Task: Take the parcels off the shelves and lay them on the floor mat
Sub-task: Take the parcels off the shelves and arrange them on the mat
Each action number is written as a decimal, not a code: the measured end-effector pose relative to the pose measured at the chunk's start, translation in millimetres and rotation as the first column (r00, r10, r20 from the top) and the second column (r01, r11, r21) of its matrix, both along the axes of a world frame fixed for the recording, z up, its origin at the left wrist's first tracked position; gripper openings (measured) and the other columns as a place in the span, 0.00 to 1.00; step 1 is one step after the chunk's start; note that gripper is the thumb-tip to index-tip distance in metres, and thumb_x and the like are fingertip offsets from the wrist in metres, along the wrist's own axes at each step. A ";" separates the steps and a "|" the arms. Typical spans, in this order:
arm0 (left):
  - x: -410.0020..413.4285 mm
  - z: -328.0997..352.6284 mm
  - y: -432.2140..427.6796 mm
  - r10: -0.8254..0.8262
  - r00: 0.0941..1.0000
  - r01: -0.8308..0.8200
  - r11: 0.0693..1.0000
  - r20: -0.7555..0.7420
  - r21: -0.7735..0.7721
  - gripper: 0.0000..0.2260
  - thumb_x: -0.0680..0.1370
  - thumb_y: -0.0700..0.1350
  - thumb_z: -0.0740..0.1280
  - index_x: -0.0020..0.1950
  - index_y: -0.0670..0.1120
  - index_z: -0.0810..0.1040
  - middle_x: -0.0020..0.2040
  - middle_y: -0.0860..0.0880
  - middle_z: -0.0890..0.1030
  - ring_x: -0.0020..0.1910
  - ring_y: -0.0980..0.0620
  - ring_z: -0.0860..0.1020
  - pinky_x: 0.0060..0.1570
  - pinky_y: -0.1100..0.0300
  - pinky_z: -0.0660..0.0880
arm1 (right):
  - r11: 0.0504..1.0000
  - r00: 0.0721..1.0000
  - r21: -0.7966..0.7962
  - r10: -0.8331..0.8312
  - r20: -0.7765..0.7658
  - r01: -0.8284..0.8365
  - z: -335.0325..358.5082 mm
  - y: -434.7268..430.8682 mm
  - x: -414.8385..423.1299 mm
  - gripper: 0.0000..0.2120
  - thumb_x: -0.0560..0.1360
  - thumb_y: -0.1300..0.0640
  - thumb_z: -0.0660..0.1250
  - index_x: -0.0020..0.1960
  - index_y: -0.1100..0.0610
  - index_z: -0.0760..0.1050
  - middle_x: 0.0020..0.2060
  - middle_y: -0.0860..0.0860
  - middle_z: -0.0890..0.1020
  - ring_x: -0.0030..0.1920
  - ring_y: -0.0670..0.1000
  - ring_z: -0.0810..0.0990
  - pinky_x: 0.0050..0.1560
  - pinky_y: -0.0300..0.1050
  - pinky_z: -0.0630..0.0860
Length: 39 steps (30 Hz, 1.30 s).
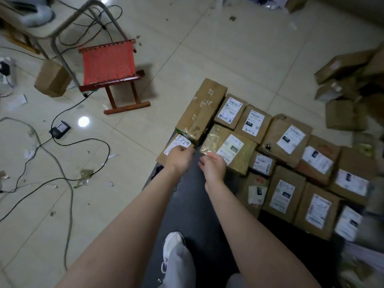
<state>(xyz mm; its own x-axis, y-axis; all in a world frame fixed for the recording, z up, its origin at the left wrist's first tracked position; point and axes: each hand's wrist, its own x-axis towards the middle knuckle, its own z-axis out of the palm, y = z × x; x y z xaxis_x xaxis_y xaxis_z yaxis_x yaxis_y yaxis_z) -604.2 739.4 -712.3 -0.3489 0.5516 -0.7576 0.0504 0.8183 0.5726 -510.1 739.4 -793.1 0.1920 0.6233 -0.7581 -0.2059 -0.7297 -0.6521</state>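
Forearms outstretched, left hand [180, 158] gripping small parcel [175, 144], right hand [213, 165] loosely curled, empty

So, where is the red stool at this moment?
In the head view the red stool stands on the tiled floor, upper left, beside the grey table leg and left of the long parcel.

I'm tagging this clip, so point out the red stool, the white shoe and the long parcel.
red stool [108, 61]: head view, on its woven seat.
white shoe [171, 244]: head view, on its toe.
long parcel [202, 107]: head view, on its top face.
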 end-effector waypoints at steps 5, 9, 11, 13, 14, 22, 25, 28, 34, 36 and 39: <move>70.5 64.0 -2.5 -0.073 0.997 0.073 0.997 0.025 0.015 0.08 0.77 0.45 0.63 0.45 0.40 0.77 0.48 0.38 0.81 0.48 0.40 0.79 0.54 0.45 0.77 | 0.997 0.990 0.049 -0.061 0.127 0.055 97.3 -1.5 56.5 0.10 0.76 0.66 0.66 0.43 0.52 0.76 0.44 0.54 0.84 0.40 0.48 0.82 0.39 0.38 0.79; 133.3 128.3 -17.2 -0.043 0.990 0.039 0.999 0.132 0.038 0.06 0.76 0.43 0.64 0.40 0.43 0.75 0.43 0.39 0.80 0.43 0.43 0.79 0.53 0.46 0.79 | 0.993 0.983 0.051 -0.112 0.146 0.105 175.9 -24.9 106.0 0.07 0.78 0.63 0.65 0.46 0.55 0.80 0.40 0.50 0.84 0.35 0.45 0.84 0.31 0.38 0.77; 162.5 162.6 -30.1 -0.069 0.983 0.063 0.997 0.169 0.041 0.07 0.76 0.43 0.64 0.44 0.40 0.78 0.43 0.39 0.81 0.44 0.41 0.80 0.52 0.44 0.79 | 0.991 0.981 0.034 -0.136 0.137 0.132 214.8 -40.7 131.7 0.06 0.78 0.63 0.65 0.50 0.59 0.81 0.44 0.55 0.85 0.38 0.48 0.84 0.32 0.40 0.79; 186.1 196.8 -43.7 -0.059 0.975 0.048 0.997 0.214 0.055 0.08 0.78 0.42 0.63 0.47 0.37 0.79 0.43 0.39 0.82 0.40 0.42 0.81 0.43 0.47 0.80 | 0.985 0.979 0.007 -0.170 0.110 0.170 251.6 -59.7 157.3 0.06 0.78 0.62 0.66 0.51 0.59 0.81 0.48 0.56 0.84 0.47 0.54 0.85 0.43 0.48 0.83; 196.8 212.6 -49.4 -0.037 0.969 0.023 0.998 0.245 0.062 0.07 0.79 0.41 0.63 0.47 0.38 0.78 0.41 0.40 0.81 0.37 0.44 0.81 0.37 0.51 0.79 | 0.981 0.977 -0.002 -0.191 0.097 0.193 269.6 -68.9 171.3 0.05 0.78 0.62 0.66 0.50 0.58 0.81 0.48 0.56 0.84 0.48 0.55 0.84 0.46 0.51 0.83; 269.1 324.6 -81.8 -0.084 0.961 0.050 0.990 0.265 0.132 0.07 0.80 0.44 0.62 0.43 0.45 0.73 0.42 0.46 0.77 0.39 0.50 0.76 0.37 0.59 0.73 | 0.878 0.877 -0.021 -0.479 -0.033 0.478 403.4 -112.3 267.7 0.05 0.79 0.67 0.64 0.47 0.59 0.76 0.43 0.55 0.83 0.41 0.51 0.83 0.37 0.42 0.78; 292.3 361.1 -95.0 -0.125 0.946 0.086 0.986 0.300 0.142 0.06 0.80 0.45 0.63 0.51 0.43 0.75 0.47 0.45 0.78 0.44 0.48 0.77 0.39 0.58 0.75 | 0.833 0.831 0.001 -0.553 -0.059 0.554 441.1 -126.8 289.6 0.06 0.79 0.66 0.65 0.46 0.57 0.77 0.44 0.55 0.83 0.41 0.51 0.82 0.36 0.42 0.77; 311.5 397.2 -105.2 -0.182 0.925 0.135 0.978 0.333 0.161 0.08 0.80 0.45 0.62 0.54 0.43 0.77 0.50 0.47 0.79 0.46 0.50 0.79 0.39 0.59 0.76 | 0.759 0.754 0.020 -0.644 -0.129 0.651 477.1 -139.1 303.9 0.04 0.79 0.66 0.65 0.50 0.59 0.77 0.43 0.55 0.83 0.39 0.51 0.81 0.37 0.41 0.77; 338.1 449.0 -115.5 -0.361 0.850 0.292 0.929 0.383 0.228 0.04 0.80 0.42 0.63 0.48 0.42 0.76 0.46 0.44 0.78 0.48 0.45 0.79 0.46 0.55 0.74 | 0.570 0.566 0.070 -0.780 -0.269 0.819 533.1 -164.5 319.8 0.03 0.79 0.64 0.65 0.51 0.60 0.78 0.44 0.55 0.83 0.44 0.51 0.82 0.39 0.42 0.79; 340.8 462.8 -119.0 -0.417 0.821 0.337 0.905 0.390 0.258 0.08 0.80 0.43 0.62 0.54 0.41 0.77 0.47 0.46 0.79 0.50 0.44 0.80 0.46 0.55 0.76 | 0.494 0.488 0.062 -0.818 -0.303 0.867 546.2 -175.1 319.3 0.05 0.79 0.65 0.64 0.47 0.58 0.77 0.44 0.54 0.83 0.45 0.51 0.81 0.41 0.42 0.78; 339.8 481.9 -127.8 -0.502 0.768 0.413 0.863 0.398 0.291 0.13 0.81 0.44 0.62 0.61 0.38 0.77 0.52 0.46 0.80 0.54 0.42 0.81 0.57 0.48 0.78 | 0.373 0.358 0.035 -0.856 -0.374 0.927 562.5 -193.0 312.9 0.05 0.79 0.65 0.64 0.46 0.60 0.76 0.44 0.55 0.82 0.44 0.51 0.80 0.41 0.41 0.77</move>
